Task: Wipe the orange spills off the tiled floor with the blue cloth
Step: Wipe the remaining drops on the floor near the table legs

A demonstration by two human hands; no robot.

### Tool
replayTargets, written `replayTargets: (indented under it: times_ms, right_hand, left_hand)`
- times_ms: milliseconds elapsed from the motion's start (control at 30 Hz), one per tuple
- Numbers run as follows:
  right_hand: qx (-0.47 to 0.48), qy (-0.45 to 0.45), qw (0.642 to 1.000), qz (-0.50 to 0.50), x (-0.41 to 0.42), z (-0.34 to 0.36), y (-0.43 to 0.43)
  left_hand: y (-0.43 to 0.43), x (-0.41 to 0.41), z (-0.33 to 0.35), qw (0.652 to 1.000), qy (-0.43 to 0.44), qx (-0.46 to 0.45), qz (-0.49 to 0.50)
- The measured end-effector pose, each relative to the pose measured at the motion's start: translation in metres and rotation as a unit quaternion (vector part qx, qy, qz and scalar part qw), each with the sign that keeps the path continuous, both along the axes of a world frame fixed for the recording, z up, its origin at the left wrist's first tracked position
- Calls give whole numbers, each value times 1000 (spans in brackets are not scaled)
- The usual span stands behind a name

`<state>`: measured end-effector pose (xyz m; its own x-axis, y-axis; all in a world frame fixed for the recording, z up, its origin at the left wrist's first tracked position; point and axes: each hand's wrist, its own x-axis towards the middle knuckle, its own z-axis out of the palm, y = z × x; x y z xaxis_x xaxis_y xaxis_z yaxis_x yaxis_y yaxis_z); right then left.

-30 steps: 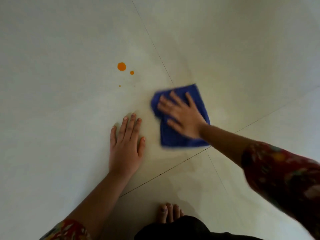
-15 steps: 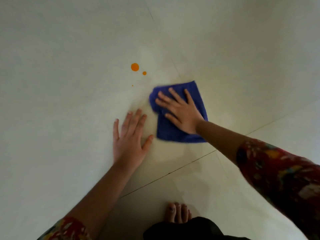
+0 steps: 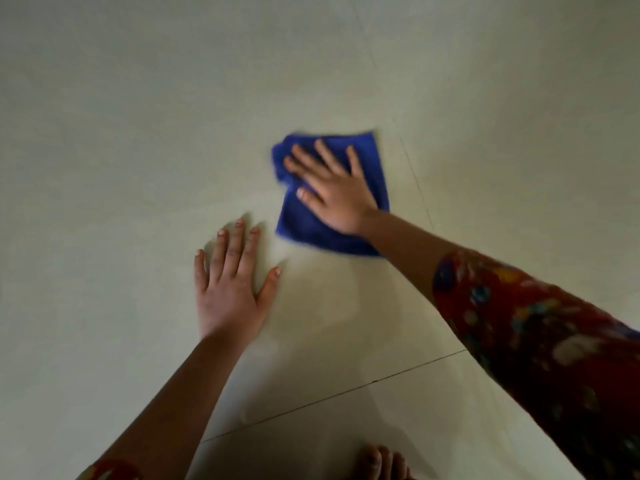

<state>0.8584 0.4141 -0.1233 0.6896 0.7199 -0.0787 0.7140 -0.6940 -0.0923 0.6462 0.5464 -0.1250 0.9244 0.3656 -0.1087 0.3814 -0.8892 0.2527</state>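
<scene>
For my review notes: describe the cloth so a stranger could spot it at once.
On the pale tiled floor, look mid-frame, just left of a grout line. The right hand lies flat on the cloth, a folded square and the only deep blue patch there.

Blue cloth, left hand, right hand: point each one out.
blue cloth (image 3: 304, 223): head view, bare lower-left part.
left hand (image 3: 227, 296): head view, back of hand.
right hand (image 3: 341, 199): head view, back of hand.
</scene>
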Motion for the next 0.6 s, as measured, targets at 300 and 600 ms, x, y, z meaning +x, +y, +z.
replayTargets:
  times_ms: [300, 600]
  right_hand:
    - [-25, 26, 999, -19, 28, 4, -68]
    - [-39, -6, 986, 163, -55, 2, -42]
  left_hand:
    - [0, 0, 1, 1000, 8, -9, -10]
    - [3, 3, -2, 1000, -1, -24, -13]
